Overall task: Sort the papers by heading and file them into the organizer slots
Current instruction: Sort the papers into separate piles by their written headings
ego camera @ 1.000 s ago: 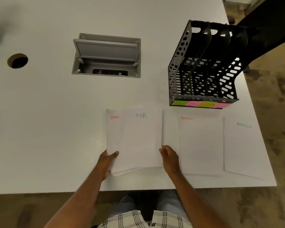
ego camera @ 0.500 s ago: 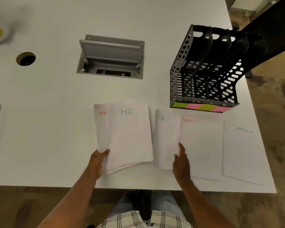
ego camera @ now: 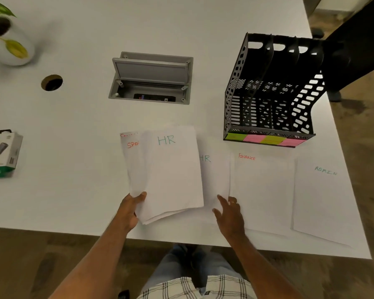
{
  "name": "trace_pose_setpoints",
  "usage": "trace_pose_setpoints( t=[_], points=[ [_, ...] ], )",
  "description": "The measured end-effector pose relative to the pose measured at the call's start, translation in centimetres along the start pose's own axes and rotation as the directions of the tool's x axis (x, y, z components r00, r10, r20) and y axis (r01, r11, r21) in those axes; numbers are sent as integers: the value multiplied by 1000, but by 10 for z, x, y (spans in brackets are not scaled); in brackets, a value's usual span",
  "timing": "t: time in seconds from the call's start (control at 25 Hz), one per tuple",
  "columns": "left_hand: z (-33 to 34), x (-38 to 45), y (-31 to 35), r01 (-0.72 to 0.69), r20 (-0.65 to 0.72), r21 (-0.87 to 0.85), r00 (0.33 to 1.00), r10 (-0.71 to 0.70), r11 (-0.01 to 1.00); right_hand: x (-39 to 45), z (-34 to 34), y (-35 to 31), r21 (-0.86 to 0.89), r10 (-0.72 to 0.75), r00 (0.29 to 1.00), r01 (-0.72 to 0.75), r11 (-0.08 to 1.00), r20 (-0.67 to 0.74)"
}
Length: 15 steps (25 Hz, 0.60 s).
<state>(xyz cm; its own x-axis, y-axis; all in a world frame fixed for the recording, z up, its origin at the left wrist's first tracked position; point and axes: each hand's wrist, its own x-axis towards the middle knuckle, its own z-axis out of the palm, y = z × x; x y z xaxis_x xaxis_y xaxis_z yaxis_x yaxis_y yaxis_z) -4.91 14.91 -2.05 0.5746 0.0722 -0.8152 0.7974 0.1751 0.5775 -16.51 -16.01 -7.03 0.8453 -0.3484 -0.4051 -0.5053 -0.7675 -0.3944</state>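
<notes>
My left hand [ego camera: 131,209] grips the lower left corner of a stack of white papers [ego camera: 173,178]; its top sheet reads HR in green, and a sheet marked in red peeks out at the left. To its right an HR sheet [ego camera: 214,175] lies flat on the table, then a FINANCE sheet [ego camera: 262,190], then an ADMIN sheet [ego camera: 322,201]. My right hand [ego camera: 230,214] hovers open, fingers spread, over the bottom of the lone HR sheet. A black mesh organizer [ego camera: 270,93] with several empty slots and green and pink labels stands behind the sheets.
The white table [ego camera: 73,147] has an open grey cable box [ego camera: 151,78] in its middle and a round cable hole [ego camera: 51,82] at left. A boxed charger [ego camera: 2,153] lies at the left edge, a potted plant [ego camera: 9,37] at far left. A dark chair stands past the organizer.
My right hand laid an HR sheet flat beside the FINANCE sheet and has let it go, drawing back toward the stack. The stack in my left hand shifted left, showing another HR sheet on top.
</notes>
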Motion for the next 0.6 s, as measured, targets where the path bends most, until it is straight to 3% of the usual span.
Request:
trace_pose_setpoints(
  t=[0.08,0.12,0.2,0.28,0.36,0.4,0.48,0.6],
  points=[
    [8,-8,-8,-10,-8,69,1000,10,998,0,-12,-1,-66,-55,996,50,997,-72],
    [12,-12,-11,-11,-5,76,1000,12,997,1,-18,-2,-19,-65,988,63,998,-143],
    [17,-17,-17,-10,-12,77,1000,11,997,3,-32,-15,260,16,983,33,965,-183],
    [19,-21,-23,0,-12,68,1000,1,998,5,-45,-36,572,116,992,-122,811,48],
    [20,-25,-25,19,9,57,1000,-20,998,5,-48,-55,650,115,963,-250,718,243],
    [20,-28,-26,36,18,53,999,-37,998,4,-44,-60,637,110,961,-251,729,253],
    [16,-29,-21,57,51,31,997,-59,998,7,-37,-65,589,168,977,-214,779,134],
    [-2,-16,-9,85,81,5,993,-85,996,15,-33,-59,620,290,954,-180,763,-79]
  ],
)
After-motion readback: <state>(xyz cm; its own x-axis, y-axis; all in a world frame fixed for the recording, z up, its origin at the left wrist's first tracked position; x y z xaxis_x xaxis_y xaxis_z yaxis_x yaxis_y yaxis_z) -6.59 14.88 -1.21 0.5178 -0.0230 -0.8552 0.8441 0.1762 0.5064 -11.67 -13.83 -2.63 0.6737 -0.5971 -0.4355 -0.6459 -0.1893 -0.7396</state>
